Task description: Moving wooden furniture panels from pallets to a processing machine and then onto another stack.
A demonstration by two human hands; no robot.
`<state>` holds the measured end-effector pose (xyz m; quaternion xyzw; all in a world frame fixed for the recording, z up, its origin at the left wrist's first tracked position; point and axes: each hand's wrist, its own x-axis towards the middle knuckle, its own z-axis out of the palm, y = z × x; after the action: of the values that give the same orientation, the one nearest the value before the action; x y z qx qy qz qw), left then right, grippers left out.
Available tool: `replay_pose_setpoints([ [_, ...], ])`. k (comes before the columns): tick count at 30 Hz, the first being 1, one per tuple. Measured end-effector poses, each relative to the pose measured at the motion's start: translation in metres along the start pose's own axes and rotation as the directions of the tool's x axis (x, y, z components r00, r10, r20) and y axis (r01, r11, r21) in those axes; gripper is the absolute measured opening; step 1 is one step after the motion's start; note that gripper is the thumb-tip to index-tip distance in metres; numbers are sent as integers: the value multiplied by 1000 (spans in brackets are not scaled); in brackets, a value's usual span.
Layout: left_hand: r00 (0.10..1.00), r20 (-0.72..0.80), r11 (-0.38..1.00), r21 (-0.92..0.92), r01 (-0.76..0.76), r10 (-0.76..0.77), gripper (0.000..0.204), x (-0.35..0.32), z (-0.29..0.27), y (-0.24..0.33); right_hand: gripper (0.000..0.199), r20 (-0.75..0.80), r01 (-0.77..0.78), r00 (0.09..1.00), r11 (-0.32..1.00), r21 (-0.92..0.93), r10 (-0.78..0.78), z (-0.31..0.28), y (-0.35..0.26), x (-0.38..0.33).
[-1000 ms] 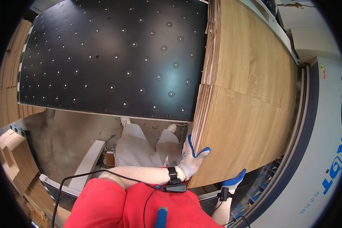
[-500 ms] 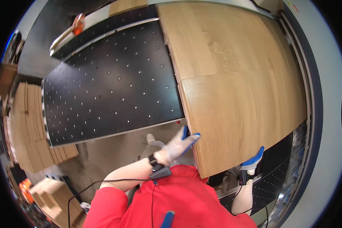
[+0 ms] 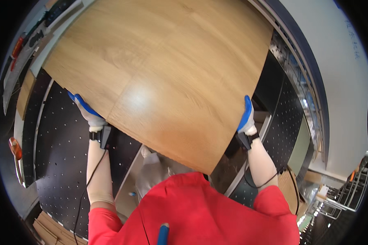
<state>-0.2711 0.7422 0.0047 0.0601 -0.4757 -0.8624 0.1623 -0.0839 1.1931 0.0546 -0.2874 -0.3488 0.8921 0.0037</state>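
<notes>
A large wood-grain board (image 3: 171,81) spans the middle of the view, with a faint seam running across it. My left hand (image 3: 88,111), in a white glove with blue-coated fingers, grips its left edge. On the opposite edge my right hand (image 3: 247,117), gloved the same way, holds on with the thumb upright beside the board. Fingers of both hands are partly hidden at or beneath the edges. One corner of the board points toward my red shirt (image 3: 200,204).
Black tabletops dotted with small studs lie left (image 3: 65,151) and right (image 3: 284,151) of the board. An orange-handled tool (image 3: 15,149) rests at the far left. Stacked brown panels (image 3: 53,228) stand at lower left, and a wire rack (image 3: 351,188) at right.
The board appears turned relative to me, and its near corner now points at my body. My left hand has moved farther along the left edge and grips it; my right hand is higher.
</notes>
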Motion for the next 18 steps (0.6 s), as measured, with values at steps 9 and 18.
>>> replay_pose_setpoints([
  [9, 995, -54, 996, -34, -85, 84, 61, -2, -39, -16, 63, 58, -14, 998, 997, 71, 10, 0, 11, 15],
  [18, 988, 84, 991, 31, 127, -129, 64, -9, -30, 14, 59, 48, -2, 999, 991, 137, -4, -22, 3, 21],
])
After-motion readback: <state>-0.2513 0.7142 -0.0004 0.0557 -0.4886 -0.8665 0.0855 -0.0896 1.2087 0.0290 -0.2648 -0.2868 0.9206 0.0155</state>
